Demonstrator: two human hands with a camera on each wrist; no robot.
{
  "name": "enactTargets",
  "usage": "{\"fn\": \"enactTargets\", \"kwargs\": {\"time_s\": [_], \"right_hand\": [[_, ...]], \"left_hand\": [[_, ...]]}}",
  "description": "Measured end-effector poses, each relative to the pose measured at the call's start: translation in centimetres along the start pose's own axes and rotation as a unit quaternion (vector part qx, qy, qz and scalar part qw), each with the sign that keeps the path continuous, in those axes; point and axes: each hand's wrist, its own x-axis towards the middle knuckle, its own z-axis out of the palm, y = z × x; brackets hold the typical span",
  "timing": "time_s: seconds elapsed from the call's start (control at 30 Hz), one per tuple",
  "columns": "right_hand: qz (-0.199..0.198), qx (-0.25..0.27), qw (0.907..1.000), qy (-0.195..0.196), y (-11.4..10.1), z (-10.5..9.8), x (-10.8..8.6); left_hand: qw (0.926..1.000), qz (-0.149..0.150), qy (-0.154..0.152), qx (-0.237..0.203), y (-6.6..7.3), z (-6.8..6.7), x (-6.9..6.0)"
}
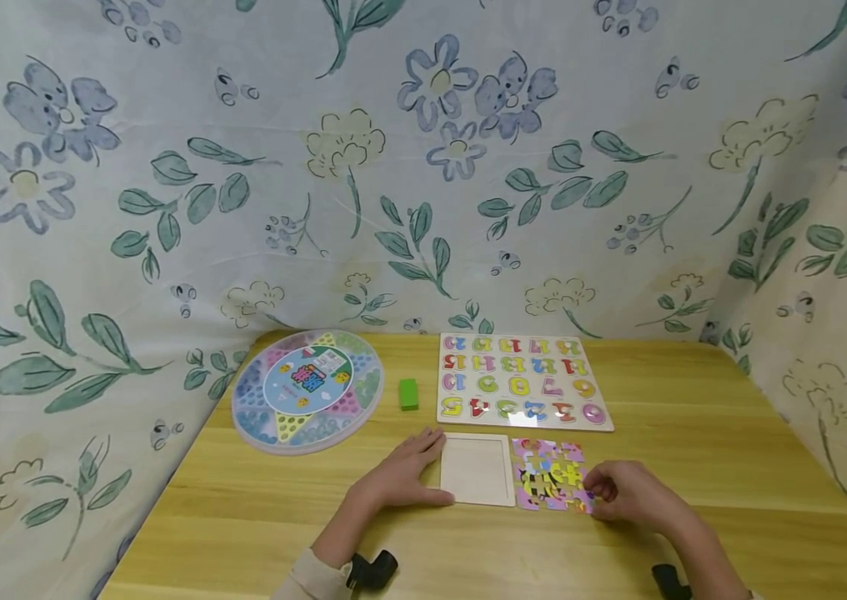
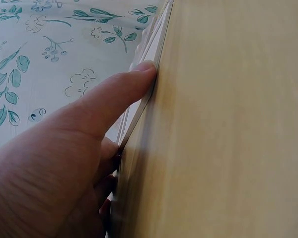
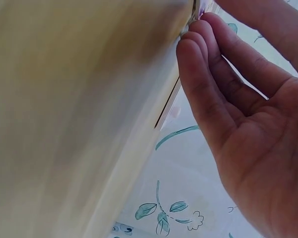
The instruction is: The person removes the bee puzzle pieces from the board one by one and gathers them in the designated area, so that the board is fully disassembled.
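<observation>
A square jigsaw puzzle [image 1: 543,475] with a pink, yellow and black picture lies on the table, some of its pieces slightly apart. At its lower right edge my right hand [image 1: 637,496] pinches a puzzle piece [image 1: 590,495] between gathered fingertips; the fingers partly cover it. A pale, square puzzle frame [image 1: 476,469] with a bare inside lies just left of the puzzle. My left hand [image 1: 407,473] spreads thumb and fingers along the frame's left side. In the left wrist view, the thumb [image 2: 124,89] rests on the frame's edge.
Behind the puzzle lies a white number board [image 1: 524,382] with colored numbers. A green block [image 1: 408,394] stands left of that board. Farther left is a round game board [image 1: 307,392] with a star pattern. A floral cloth [image 1: 423,250] hangs behind the wooden table [image 1: 701,417].
</observation>
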Motion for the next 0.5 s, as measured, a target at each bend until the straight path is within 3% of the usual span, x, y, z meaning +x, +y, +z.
{"fn": "enactTargets", "kwargs": {"time_s": [0.5], "right_hand": [[0.028, -0.018, 0.9993, 0.017, -0.31, 0.25, 0.16]], "left_hand": [[1.0, -0.007, -0.003, -0.004, -0.05, -0.02, 0.09]]}}
